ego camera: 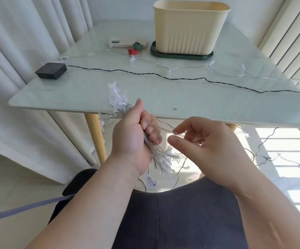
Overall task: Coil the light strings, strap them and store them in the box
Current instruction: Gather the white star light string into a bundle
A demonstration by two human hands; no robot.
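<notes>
Left hand (131, 139) grip clamps the coiled bundle (156, 151) so loops stay put, right hand (206, 141) pinches loose wire (165, 129) to feed the next wrap.

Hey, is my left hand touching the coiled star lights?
Touching. The head view shows the left hand with fingers curled round the coiled star lights.

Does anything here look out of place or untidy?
Yes. Much of the star light string lies loose on the floor at the right, below the table, not yet coiled into the bundle that the left hand grips. Nothing looks damaged.
</notes>
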